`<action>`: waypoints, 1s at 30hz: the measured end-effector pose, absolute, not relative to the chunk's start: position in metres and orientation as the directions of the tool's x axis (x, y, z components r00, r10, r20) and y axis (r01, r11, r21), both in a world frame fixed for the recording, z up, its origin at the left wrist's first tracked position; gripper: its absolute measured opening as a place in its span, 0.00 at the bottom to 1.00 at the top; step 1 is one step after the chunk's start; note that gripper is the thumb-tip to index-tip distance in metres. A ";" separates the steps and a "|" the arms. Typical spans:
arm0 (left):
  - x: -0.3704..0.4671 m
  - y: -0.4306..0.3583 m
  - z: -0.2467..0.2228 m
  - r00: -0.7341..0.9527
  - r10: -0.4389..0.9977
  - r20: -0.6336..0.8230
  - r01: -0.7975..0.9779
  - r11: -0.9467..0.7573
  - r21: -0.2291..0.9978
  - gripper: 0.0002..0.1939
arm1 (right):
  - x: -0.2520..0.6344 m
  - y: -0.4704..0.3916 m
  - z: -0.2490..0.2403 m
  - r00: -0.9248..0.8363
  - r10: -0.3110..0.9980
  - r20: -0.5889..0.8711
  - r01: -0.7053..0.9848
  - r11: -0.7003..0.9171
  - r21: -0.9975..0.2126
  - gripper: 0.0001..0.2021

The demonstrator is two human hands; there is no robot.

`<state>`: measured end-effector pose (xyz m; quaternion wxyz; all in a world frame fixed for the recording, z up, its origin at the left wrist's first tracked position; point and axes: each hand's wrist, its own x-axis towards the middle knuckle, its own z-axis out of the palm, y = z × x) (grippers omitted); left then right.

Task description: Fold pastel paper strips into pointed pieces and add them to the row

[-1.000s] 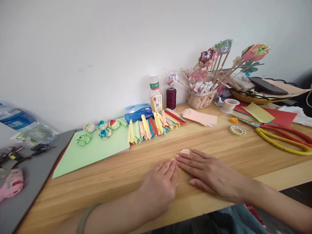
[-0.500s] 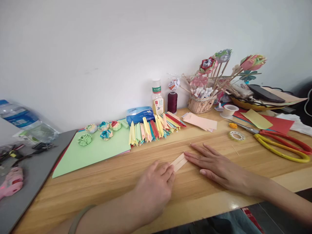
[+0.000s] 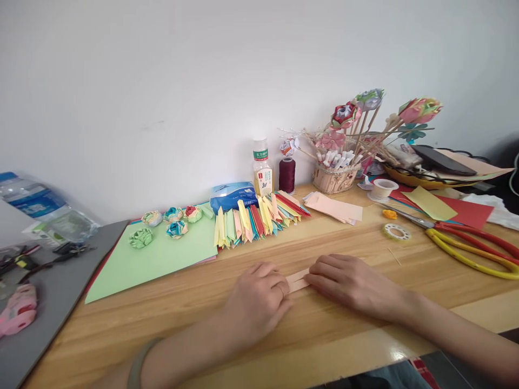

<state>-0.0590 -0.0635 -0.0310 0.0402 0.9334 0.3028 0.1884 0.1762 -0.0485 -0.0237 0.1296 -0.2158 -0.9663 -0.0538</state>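
A pale pink paper strip (image 3: pixel 298 281), folded lengthwise with a seam along its middle, lies on the wooden table between my hands. My left hand (image 3: pixel 261 297) has its fingers curled over the strip's left end. On the right end, the bent fingers of my right hand (image 3: pixel 348 283) press down, hiding that end. Behind them stands a row of folded paper pieces (image 3: pixel 255 219) in yellow, green, red, blue and pink. A stack of pale pink paper strips (image 3: pixel 334 207) lies to the right of that row.
Folded paper flowers (image 3: pixel 177 229) rest on green paper (image 3: pixel 121 270) at left. Large scissors (image 3: pixel 440 229), a tape roll (image 3: pixel 396 232) and a thin stick (image 3: pixel 394 256) lie at right. A bottle (image 3: pixel 263 175), a thread spool (image 3: pixel 286 175) and a flower basket (image 3: pixel 334 179) stand by the wall.
My right hand's fingers have gone from stretched flat to bent over the strip's right end. The strip now lies more level between my hands. The view has tilted slightly.
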 end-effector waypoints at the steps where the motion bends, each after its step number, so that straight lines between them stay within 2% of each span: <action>1: -0.058 -0.063 -0.032 0.738 0.586 0.336 0.560 -0.809 0.180 0.05 | 0.176 -0.047 -0.024 -0.881 0.387 0.271 0.417 0.907 0.058 0.13; 4: -0.055 -0.063 -0.035 0.715 0.616 0.330 0.605 -0.782 0.150 0.05 | 0.175 -0.044 -0.025 -0.865 0.414 0.284 0.439 0.898 0.027 0.14; 8: -0.052 -0.062 -0.036 0.672 0.662 0.332 0.647 -0.743 0.174 0.09 | 0.169 -0.043 -0.023 -0.766 0.608 0.210 0.572 0.793 -0.209 0.13; 11: -0.051 -0.061 -0.033 0.602 0.736 0.312 0.679 -0.676 0.285 0.06 | 0.167 -0.041 -0.018 -0.719 0.686 0.114 0.614 0.703 -0.360 0.12; 14: -0.049 -0.060 -0.030 0.513 0.825 0.237 0.706 -0.562 0.430 0.04 | 0.165 -0.036 -0.014 -0.672 0.740 0.018 0.651 0.602 -0.462 0.09; 17: -0.047 -0.060 -0.027 0.440 0.889 0.131 0.721 -0.436 0.539 0.05 | 0.164 -0.031 -0.013 -0.647 0.762 -0.027 0.671 0.553 -0.493 0.06; 21: -0.044 -0.056 -0.025 0.322 0.947 0.026 0.777 -0.279 0.564 0.04 | 0.162 -0.025 -0.014 -0.657 0.753 -0.040 0.666 0.555 -0.498 0.06; 26: -0.046 -0.051 -0.023 0.350 0.937 -0.004 0.784 -0.291 0.548 0.05 | 0.163 -0.020 -0.019 -0.674 0.738 -0.026 0.648 0.574 -0.500 0.05; 30: -0.051 -0.050 -0.028 0.393 0.919 0.026 0.760 -0.341 0.553 0.02 | 0.171 -0.021 -0.019 -0.675 0.738 0.008 0.641 0.591 -0.489 0.05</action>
